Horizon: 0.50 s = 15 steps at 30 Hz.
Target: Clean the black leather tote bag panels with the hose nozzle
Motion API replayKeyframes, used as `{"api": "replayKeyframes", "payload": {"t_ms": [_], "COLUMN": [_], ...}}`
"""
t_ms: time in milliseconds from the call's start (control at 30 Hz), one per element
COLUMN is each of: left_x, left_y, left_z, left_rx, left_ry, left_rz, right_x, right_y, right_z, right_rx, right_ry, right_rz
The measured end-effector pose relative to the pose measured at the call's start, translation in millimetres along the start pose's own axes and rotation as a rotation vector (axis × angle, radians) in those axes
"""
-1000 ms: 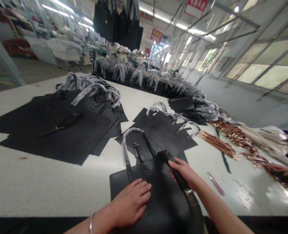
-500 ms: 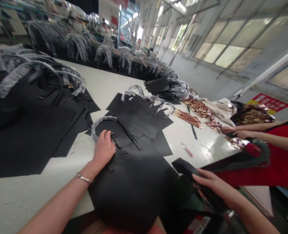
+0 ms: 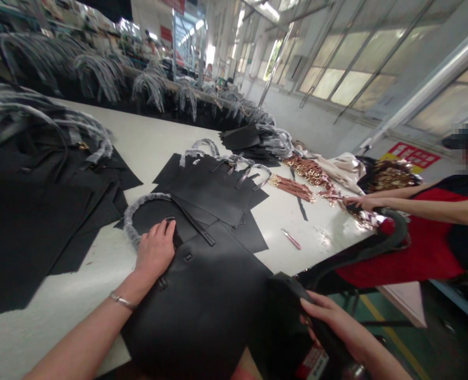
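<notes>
A black leather-like bag panel (image 3: 214, 295) lies in front of me, its lower part hanging over the near table edge. My left hand (image 3: 157, 245) rests at its upper left, fingers bent over the near end of a bag handle (image 3: 141, 200). Clear plastic film wraps the handle's curve; its other end lies bare on the panel. Beside the left hand, a small slot piece (image 3: 188, 257) shows on the panel. My right hand (image 3: 329, 314) grips a black handheld tool (image 3: 291, 287) at the panel's right edge. Its exact kind is unclear, and my fingers partly hide it.
Stacked black panels (image 3: 52, 211) with wrapped handles lie at left, with more panels (image 3: 210, 184) beyond mine. A small red-handled cutter (image 3: 291, 239) and brown straps with gold hardware (image 3: 293, 187) lie on the white table (image 3: 139, 126). At right, a co-worker's hands (image 3: 361, 203) handle pieces.
The view has turned to the right, so things appear shifted left and more of the co-worker shows. The tool in my right hand has tipped and sits lower, against the panel's right edge.
</notes>
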State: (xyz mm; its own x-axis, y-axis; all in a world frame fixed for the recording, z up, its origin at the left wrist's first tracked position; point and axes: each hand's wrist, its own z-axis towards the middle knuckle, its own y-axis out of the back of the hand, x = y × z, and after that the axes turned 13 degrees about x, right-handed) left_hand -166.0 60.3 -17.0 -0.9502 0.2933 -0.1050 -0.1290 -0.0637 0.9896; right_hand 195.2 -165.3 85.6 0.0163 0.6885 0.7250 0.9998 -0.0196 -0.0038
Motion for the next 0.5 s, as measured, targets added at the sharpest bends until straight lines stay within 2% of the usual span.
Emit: {"api": "replayKeyframes", "payload": {"t_ms": [133, 200, 267, 367, 500], "left_x": [-2, 0, 6, 20, 41], "left_y": [-0.8, 0.6, 4.3, 12.8, 21.7], "left_z": [-1, 2, 10, 27, 50], "left_rx": [0.016, 0.008, 0.038, 0.169, 0.24], "left_ry": [0.007, 0.047, 0.092, 0.141, 0.123], "left_rz": [-0.014, -0.054, -0.129, -0.288, -0.365], "right_x": [10, 13, 14, 7, -8], "right_y": [-2, -1, -2, -10, -19], "right_z": [14, 17, 17, 16, 29], "right_rx": [-0.199, -0.243, -0.243, -0.194, -0.097], "right_ry": [0.167, 0.209, 0.222, 0.176, 0.112], "right_rz": [-0.018, -0.013, -0.017, -0.027, -0.078]}}
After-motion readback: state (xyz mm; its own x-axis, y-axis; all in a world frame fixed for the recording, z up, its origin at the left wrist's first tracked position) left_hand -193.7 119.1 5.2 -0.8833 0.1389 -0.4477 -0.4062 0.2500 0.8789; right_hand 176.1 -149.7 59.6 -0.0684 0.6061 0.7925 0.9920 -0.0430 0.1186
